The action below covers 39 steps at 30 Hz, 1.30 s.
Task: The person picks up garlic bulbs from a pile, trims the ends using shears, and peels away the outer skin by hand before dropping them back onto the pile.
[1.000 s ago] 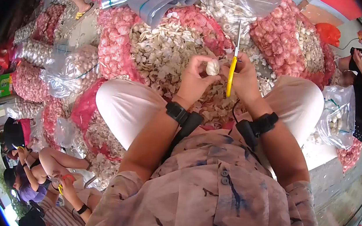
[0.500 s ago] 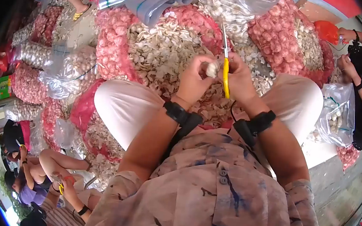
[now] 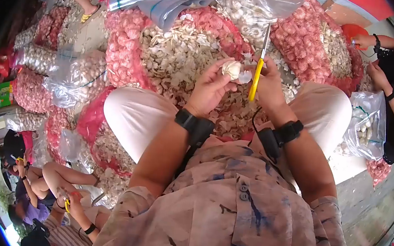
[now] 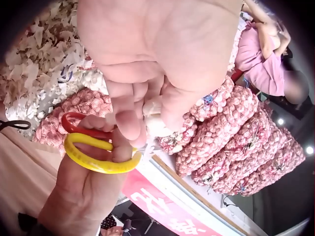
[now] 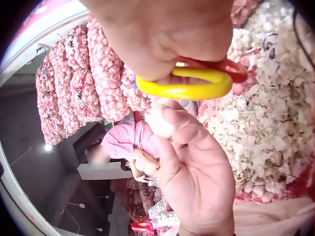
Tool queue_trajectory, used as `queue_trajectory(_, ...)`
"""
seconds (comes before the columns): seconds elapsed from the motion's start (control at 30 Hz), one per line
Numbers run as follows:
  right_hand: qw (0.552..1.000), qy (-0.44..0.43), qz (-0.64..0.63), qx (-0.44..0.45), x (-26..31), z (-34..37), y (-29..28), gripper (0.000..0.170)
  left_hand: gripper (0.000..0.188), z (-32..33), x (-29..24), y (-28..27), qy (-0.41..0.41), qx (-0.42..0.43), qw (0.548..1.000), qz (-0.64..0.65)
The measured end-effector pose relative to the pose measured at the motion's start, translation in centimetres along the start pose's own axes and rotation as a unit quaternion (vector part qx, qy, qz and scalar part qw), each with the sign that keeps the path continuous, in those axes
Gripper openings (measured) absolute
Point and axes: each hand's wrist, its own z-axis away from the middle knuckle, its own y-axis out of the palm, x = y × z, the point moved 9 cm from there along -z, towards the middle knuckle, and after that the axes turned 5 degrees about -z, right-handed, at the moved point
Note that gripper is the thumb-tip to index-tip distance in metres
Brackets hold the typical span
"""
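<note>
- Grey flr (image 3: pixel 366 203), lower R of frame.
- Pink net sack of garlic (image 3: pixel 295 30), upper R.
- Clear bag of pale bulbs (image 3: pixel 376 107), R edge.
- Your R hand (image 3: pixel 270 88) grips yellow/red scissors (image 3: pixel 256 79), ctr.
- Your L hand (image 3: pixel 207 89) pinches garlic bulb (image 3: pixel 231 69), ctr; vs. prev frame, bulb's more exposed, scissors lean R, not L.

Scissors (image 3: pixel 259 67) had yellow and red handles (image 4: pixel 103 167), garlic (image 3: pixel 231 69) was creamy white, shirt (image 3: pixel 212 201) kinda dusty pink with dark blue splotches, pants (image 3: pixel 133 116) off-white, net sack (image 3: pixel 127 48) reddish pink.
</note>
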Motion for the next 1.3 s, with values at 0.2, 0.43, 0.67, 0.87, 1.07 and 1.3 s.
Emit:
queue_trajectory(0.2, 0.997, -0.022, 0.061, 0.047, 0.5, 0.7, 2.0, 0.037, 0.045, 0.3, 0.1, -0.3, 0.021, -0.057, 0.996, -0.062)
queue_trajectory(0.43, 0.989, -0.083, 0.104, 0.070, 0.3, 0.3, 1.7, 0.036, 0.038, -0.1, 1.1, -0.4, -0.029, 0.001, 0.991, 0.132)
queue_trajectory(0.67, 0.996, -0.030, 0.036, 0.079, 1.3, 1.0, 3.0, 0.045, 0.039, -0.1, 0.8, -1.1, 0.031, -0.082, 0.996, 0.019)
queue_trajectory(0.87, 0.988, -0.095, 0.119, 0.037, 0.8, 0.2, 1.7, 0.039, 0.035, -0.1, 1.7, -1.6, -0.008, -0.065, 0.997, 0.041)
queue_trajectory(1.07, 0.994, -0.089, 0.047, 0.033, 2.0, 0.3, 2.0, 0.040, 0.034, -0.2, 2.6, -1.6, -0.037, -0.068, 0.988, 0.133)
queue_trajectory(1.3, 0.999, -0.022, 0.009, 0.046, 1.1, 0.5, 1.9, 0.036, 0.040, 0.1, 2.0, -0.8, -0.007, -0.059, 0.998, 0.027)
